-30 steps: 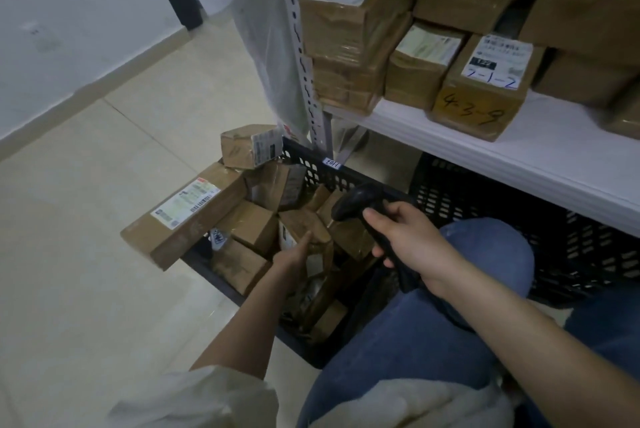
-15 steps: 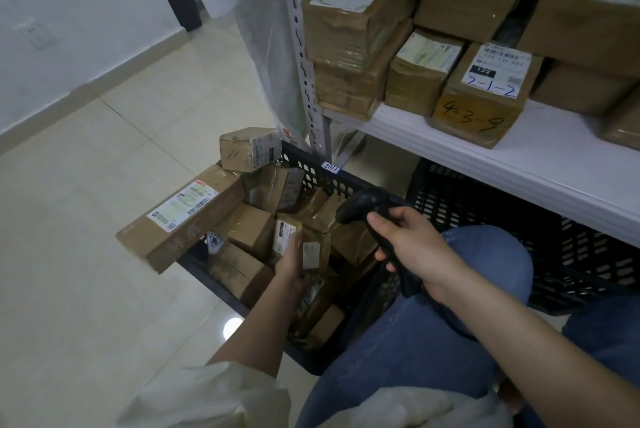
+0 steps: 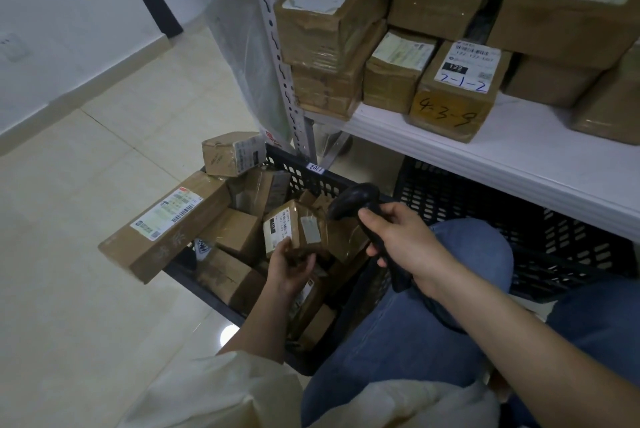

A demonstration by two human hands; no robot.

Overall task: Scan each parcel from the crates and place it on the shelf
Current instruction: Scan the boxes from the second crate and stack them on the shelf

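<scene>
A black crate on the floor holds several brown cardboard parcels. My left hand grips a small taped parcel from below and holds it above the crate, its white label turned up. My right hand grips a black handheld scanner whose head points down at that parcel, a short way to its right. A long box with a barcode label lies across the crate's left rim. The white shelf above carries several labelled parcels, one marked 4-3-9.
A second black crate sits under the shelf to the right. My knees in blue jeans press against the near crate. The perforated shelf post rises behind the crate, with plastic sheeting beside it. Beige tiled floor spreads out to the left.
My left hand has lifted the small parcel out of the pile and turned its label upward. The scanner has stayed over the crate, aimed at it.
</scene>
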